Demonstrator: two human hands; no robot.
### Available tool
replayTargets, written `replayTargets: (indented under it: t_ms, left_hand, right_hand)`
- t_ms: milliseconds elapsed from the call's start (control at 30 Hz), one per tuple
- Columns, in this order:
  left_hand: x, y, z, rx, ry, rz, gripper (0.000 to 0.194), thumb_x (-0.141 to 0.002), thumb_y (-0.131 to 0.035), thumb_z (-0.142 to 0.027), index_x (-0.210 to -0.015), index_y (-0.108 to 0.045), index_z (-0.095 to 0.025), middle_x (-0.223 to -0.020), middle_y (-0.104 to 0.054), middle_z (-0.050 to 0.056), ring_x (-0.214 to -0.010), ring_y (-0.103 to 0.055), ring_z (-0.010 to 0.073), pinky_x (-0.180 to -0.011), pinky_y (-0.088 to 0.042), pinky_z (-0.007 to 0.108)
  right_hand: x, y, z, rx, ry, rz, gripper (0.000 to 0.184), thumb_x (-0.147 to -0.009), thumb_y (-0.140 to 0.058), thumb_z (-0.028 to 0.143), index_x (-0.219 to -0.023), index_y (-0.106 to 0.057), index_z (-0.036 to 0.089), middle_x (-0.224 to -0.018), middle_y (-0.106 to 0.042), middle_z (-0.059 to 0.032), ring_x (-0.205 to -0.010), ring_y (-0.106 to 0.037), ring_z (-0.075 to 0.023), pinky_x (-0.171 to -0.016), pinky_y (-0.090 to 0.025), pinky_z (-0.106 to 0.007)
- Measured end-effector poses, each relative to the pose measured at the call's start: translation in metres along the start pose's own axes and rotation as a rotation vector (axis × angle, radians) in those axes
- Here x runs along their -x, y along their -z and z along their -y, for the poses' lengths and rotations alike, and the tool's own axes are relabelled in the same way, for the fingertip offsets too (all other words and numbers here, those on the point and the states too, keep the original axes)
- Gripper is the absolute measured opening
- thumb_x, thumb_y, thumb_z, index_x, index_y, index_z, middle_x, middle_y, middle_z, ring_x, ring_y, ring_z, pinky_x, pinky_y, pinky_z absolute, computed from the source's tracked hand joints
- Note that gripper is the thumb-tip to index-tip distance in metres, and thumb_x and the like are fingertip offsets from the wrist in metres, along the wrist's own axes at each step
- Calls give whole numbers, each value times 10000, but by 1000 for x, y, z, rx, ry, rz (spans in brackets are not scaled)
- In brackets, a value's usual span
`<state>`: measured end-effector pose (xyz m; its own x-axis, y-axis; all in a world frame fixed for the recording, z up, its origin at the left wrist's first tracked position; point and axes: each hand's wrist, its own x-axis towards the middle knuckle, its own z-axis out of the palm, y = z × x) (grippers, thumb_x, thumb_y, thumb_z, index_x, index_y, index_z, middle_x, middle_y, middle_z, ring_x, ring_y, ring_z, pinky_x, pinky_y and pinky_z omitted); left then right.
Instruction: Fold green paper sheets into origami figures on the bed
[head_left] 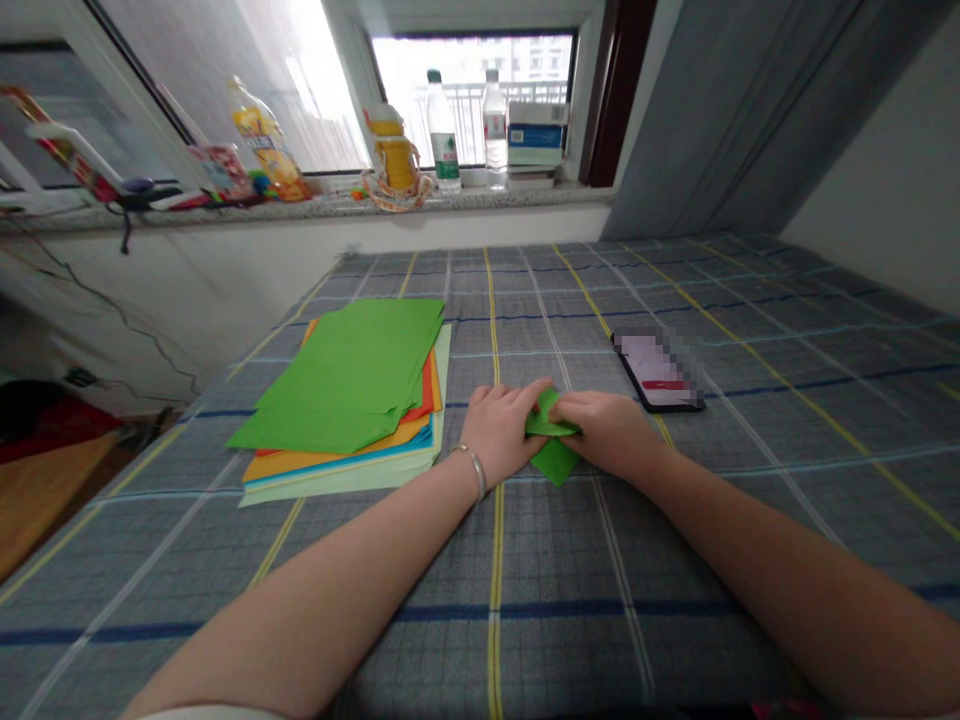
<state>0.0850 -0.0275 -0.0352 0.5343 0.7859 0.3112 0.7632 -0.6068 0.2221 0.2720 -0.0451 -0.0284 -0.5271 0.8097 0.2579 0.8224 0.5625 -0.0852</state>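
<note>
While facing a checked cloth [555, 575], holding a small folded green paper [556, 466] between both hands, a little right of the frame's centre and below its middle. Gripping the left part with the left hand [501, 430], with fingers bent close together and clamped on the paper. Gripping the right part with the right hand [611, 430], with fingers curled together and clamped on the paper too; cannot make out the fingertips under the fold. Can see a green flap between the hands and, below it, a pointed corner sticking out toward the bottom of the frame. Cannot tell whether pressing it onto the cloth or holding it just off. Wearing a bracelet [475, 466] on the left wrist. Left of the frame's centre, can see stacked sheets [345, 375], laid unevenly, green on top, with orange, red, blue and pale green showing at the edges. At right of centre, near the right hand, can see a phone [654, 375] lying face up, partly blurred. Across the top of the frame, can make out a sill [315, 208] bearing a yellow bottle [262, 140], a cup [396, 160], two clear bottles [442, 150] and boxes [536, 137]. At upper right, can see a grey curtain [720, 120].
</note>
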Motion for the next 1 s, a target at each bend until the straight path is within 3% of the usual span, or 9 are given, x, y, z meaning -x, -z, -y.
replayTargets:
  t_ms: [200, 400, 633, 1000]
  left_hand:
    - [-1, 1, 2, 35, 41, -23, 868, -731, -707, -446, -1454, -263, -265, -1092, -673, 19, -1019, -540, 263, -903, -336, 421]
    - [0, -2, 5, 44, 27, -5, 782, -723, -722, -437, -1398, -367, -259, -1104, -668, 24, -1036, -533, 265, -895, -357, 412]
    - [0, -5, 6, 60, 35, 7, 710, -739, -708, -432, -1360, -413, -253, -1107, -660, 31, -1030, -559, 260, -890, -373, 409]
    - [0, -3, 7, 107, 18, 7, 725, -737, -697, -400, -1378, -385, -263, -1152, -640, 21, -1048, -565, 250, -903, -379, 406]
  right_hand:
    - [1, -3, -1, -45, -75, -67, 116, -819, -581, 247, -897, -654, 203, -926, -711, -39, -831, -644, -194, -706, -422, -288]
    - [0, -5, -2, -105, -153, -116, 144, -831, -561, 252, -920, -672, 228, -906, -723, -24, -835, -647, -188, -713, -434, -282]
    - [-1, -2, -4, -63, -33, -59, 154, -792, -625, 234, -940, -668, 233, -962, -719, -30, -896, -639, -206, -756, -438, -295]
    - [3, -4, -1, 39, -12, -104, 163, -833, -572, 215, -967, -663, 191, -1006, -725, -75, -897, -663, -217, -747, -449, -293]
